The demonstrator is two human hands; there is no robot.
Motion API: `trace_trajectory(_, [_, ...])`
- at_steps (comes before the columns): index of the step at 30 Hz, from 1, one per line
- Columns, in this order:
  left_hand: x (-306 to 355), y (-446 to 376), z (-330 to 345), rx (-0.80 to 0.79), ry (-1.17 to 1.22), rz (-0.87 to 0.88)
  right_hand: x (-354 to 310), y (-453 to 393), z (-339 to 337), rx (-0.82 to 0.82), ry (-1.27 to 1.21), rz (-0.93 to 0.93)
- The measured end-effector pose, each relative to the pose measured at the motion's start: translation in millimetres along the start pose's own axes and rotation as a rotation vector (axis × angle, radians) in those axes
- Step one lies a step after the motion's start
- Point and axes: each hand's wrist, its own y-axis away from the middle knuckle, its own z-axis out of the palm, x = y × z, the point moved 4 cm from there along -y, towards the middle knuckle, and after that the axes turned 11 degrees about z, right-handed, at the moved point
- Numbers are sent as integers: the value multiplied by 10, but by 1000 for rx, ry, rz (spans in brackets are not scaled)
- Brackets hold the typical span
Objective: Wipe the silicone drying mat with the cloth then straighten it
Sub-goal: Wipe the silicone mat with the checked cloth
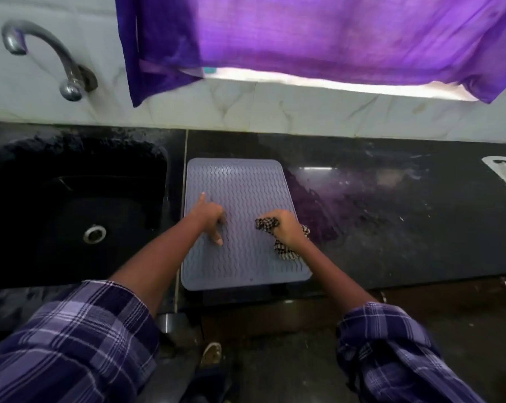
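A grey silicone drying mat (240, 181) with wavy ridges lies on the black counter just right of the sink. My right hand (286, 229) grips a bunched black-and-white checked cloth (283, 248) and presses it on the mat's right side. My left hand (209, 216) rests on the mat's left half, its index finger stretched out toward the far edge and its thumb spread toward me, with the other fingers curled under. It holds nothing.
A black sink (77, 210) with a steel drain sits to the left, a curved tap (42, 53) above it. A purple curtain (318, 36) hangs over the tiled wall. The wet counter (391, 216) stretches right, with a white object (504, 173) at its far right edge.
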Motion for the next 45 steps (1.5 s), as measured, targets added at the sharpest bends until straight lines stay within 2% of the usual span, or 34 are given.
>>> trace_trajectory(2, [-121,-125,-172,110,30,-4,-29,-217,-252,100,-137,-26])
trace_trajectory(5, [-254,-353,-303,211,23,-47,-73,-552,-439,162,-153,-62])
trace_trajectory(9, [-439,-700,-437,216,60,-120,-2,-1142,-467,83,-54,39])
trace_trajectory(12, [-576,-1045,-605,262,109,-128,-79,-1627,-402,67,124,74])
trace_trajectory(16, [-775,-1381,-686,175,52,-99,-314,-2187,-263,55,344,-6])
trace_trajectory(19, [-921,-1488,-613,156,127,-50,-360,-2421,-79,12,477,-42])
trace_trajectory(23, [-971,-1509,-628,125,40,-70,-271,-2436,8,7,516,-39])
trace_trajectory(26, [-930,-1510,-659,125,-1,-86,-177,-2212,-25,-101,440,-40])
trace_trajectory(31, [-918,-1455,-701,133,9,-107,-153,-1833,-46,-462,445,-141])
trace_trajectory(32, [-914,-1452,-705,135,9,-108,-186,-1891,-87,-489,445,-147])
trace_trajectory(34, [-920,-1457,-698,141,13,-110,-274,-2130,-173,-377,396,-125])
trace_trajectory(36, [-944,-1457,-669,146,35,-122,-384,-2374,-202,-157,355,-84])
trace_trajectory(38, [-947,-1450,-642,139,42,-127,-481,-2472,-105,-56,413,-64])
trace_trajectory(41, [-945,-1474,-634,133,22,-135,-471,-2449,31,-62,506,-80])
trace_trajectory(45, [-954,-1507,-633,143,5,-135,-179,-1862,22,-173,429,-203])
